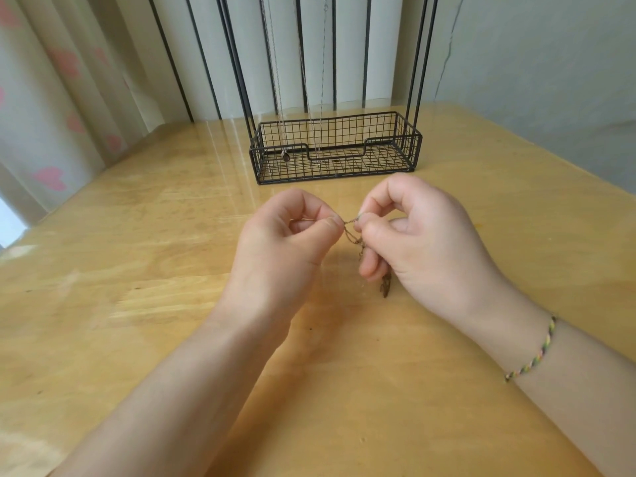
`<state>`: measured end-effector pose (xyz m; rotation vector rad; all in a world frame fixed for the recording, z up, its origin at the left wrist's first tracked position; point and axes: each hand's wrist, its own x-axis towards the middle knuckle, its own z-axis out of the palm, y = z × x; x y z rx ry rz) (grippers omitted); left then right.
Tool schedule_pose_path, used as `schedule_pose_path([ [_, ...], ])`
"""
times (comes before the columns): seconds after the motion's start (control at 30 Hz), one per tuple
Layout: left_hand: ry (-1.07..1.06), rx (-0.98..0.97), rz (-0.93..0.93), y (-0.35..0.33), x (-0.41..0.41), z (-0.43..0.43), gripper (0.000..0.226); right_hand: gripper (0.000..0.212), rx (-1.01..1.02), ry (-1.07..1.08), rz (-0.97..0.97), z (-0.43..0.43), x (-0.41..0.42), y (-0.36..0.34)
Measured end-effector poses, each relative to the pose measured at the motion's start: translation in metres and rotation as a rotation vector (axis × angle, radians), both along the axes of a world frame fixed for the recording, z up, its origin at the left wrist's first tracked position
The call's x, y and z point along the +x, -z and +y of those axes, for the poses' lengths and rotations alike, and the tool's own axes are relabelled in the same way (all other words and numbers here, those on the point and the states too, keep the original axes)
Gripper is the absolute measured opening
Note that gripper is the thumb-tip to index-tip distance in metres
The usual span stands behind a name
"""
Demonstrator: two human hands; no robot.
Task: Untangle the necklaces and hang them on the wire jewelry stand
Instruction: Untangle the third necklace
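Necklace [354,239]: thin, brownish, tangled between pinching hands [347,232].

You will find no writing, label, brand, number or sign that can be read here, neither on the wire jewelry stand [330,156], nor on the table [137,242], nor on the curtain [51,108].

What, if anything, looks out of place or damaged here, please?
The necklace pinched between the left hand and right hand is bunched in a tangle, and a thin crack runs down the wall right of the stand.
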<state>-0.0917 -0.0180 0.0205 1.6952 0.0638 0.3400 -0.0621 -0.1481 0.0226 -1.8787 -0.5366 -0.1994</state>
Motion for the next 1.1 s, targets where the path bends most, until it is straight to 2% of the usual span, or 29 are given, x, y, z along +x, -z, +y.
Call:
schedule_pose_path([
  [0.17, 0.014, 0.099, -0.012, 0.0005, 0.0003, 0.0018, 0.01, 0.009, -0.197, 0.076, -0.187, -0.0011, 0.0032, 0.0021],
  [0.23, -0.016, 0.116, -0.031, 0.0009, 0.0018, 0.0047, 0.011, 0.011, -0.233, 0.03, -0.149, -0.0014, 0.0028, 0.0019],
  [0.33, -0.042, 0.155, -0.067, 0.0016, 0.004, 0.0078, 0.014, 0.015, -0.202, -0.114, 0.013, -0.0004, 0.0, 0.0001],
  [0.43, -0.044, 0.26, -0.122, 0.0018, 0.0046, 0.0055, 0.015, 0.014, -0.109, -0.082, 0.062, -0.0015, 0.0014, -0.0008],
  [0.57, -0.045, 0.394, -0.176, 0.0008, 0.0049, 0.0038, 0.014, 0.01, -0.087, -0.05, 0.071, -0.0005, 0.0005, -0.003],
  [0.67, -0.011, 0.284, -0.104, 0.0001, 0.0039, 0.0045, 0.013, 0.009, -0.091, -0.017, 0.05, -0.0005, 0.0008, -0.0033],
  [0.83, 0.08, 0.05, 0.14, -0.0012, 0.0038, 0.0078, 0.013, 0.011, -0.307, 0.019, -0.236, -0.0042, 0.0022, -0.0027],
  [0.93, 0.104, 0.085, 0.173, -0.0007, 0.0042, 0.0092, 0.014, 0.013, -0.412, 0.006, -0.306, -0.0053, 0.0031, -0.0039],
  [1.1, 0.104, 0.131, 0.177, 0.0034, 0.0051, 0.0085, 0.008, 0.011, -0.464, -0.043, -0.23, -0.0086, 0.0046, -0.0062],
])
